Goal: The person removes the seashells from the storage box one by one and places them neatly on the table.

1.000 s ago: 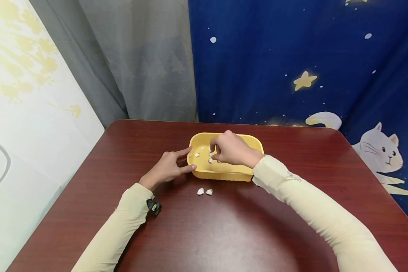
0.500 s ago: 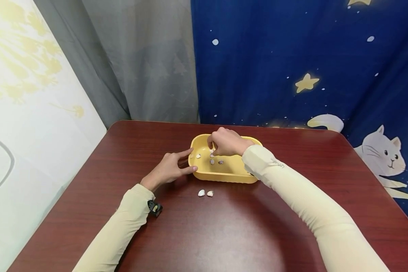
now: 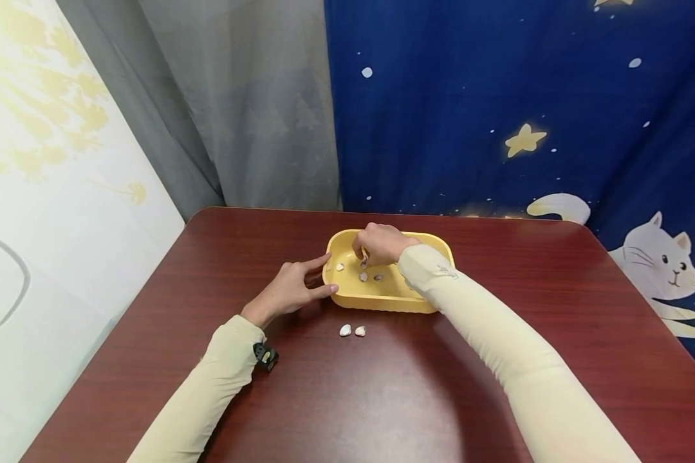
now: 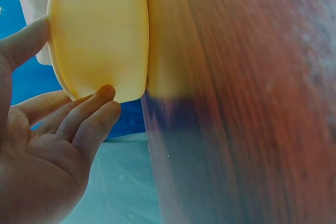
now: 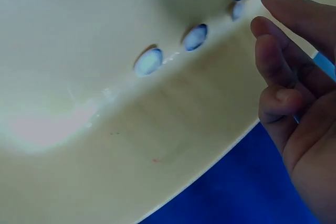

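A yellow tray (image 3: 382, 303) stands on the table, also in the left wrist view (image 4: 100, 30). The left hand (image 3: 286, 289) rests spread fingertips and thumb against its left end; in the left wrist view this hand (image 4: 52, 145) has its fingers mostly extended. Inside the tray, the right hand (image 3: 382, 244) reaches down beside a small shell (image 3: 363, 263). In the right wrist view the hand (image 5: 299, 72) has loosely bent fingers, thumb and index apart, with nothing visible between them. Several shells (image 5: 149, 62) lie on the tray bottom.
Two pale shells (image 3: 345, 330) lie side by side on the brown table (image 3: 336, 399), just in front of the tray. A grey curtain (image 3: 266, 116) and a blue patterned curtain (image 3: 428, 116) hang behind the table's far edge. A white patterned surface (image 3: 52, 244) is at the left.
The right hand has moved slightly left and lower into the tray, its forearm swinging leftward. The left hand keeps its place at the tray's end. The head view has shifted slightly.
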The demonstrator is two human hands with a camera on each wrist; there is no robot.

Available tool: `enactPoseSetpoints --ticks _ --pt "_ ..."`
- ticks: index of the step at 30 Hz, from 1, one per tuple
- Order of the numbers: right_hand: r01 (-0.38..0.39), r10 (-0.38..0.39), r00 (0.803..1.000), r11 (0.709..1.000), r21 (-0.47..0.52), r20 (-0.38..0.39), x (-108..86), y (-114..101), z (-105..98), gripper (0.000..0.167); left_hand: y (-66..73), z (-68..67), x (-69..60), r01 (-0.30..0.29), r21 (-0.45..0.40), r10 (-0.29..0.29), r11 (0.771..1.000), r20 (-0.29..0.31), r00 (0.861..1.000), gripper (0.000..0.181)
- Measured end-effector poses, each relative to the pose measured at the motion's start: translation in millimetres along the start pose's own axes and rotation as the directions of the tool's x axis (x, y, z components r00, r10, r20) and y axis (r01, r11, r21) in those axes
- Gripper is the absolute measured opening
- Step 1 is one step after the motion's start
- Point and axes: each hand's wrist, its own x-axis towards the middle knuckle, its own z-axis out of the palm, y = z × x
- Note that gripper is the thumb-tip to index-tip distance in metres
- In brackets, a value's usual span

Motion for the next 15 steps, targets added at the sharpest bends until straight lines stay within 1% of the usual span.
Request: enactPoseSetpoints --ticks 3,8,15 --pt "-0.017 0.017 1.000 1.000 -0.011 0.011 2.7 2.6 3.8 0.011 0.5 -0.3 0.1 -0.010 0.006 0.010 1.000 0.001 1.000 0.079" --pt "-0.022 0.022 1.000 1.000 -0.005 0.011 4.7 3.2 7.2 0.010 0.3 -0.2 0.5 -0.005 0.007 0.005 1.000 0.003 1.000 0.079" --pt "-0.024 0.024 1.000 1.000 0.003 0.008 7.1 2.4 11.3 0.016 0.6 -0.9 0.5 -0.007 0.006 0.007 1.000 0.000 1.000 0.079"
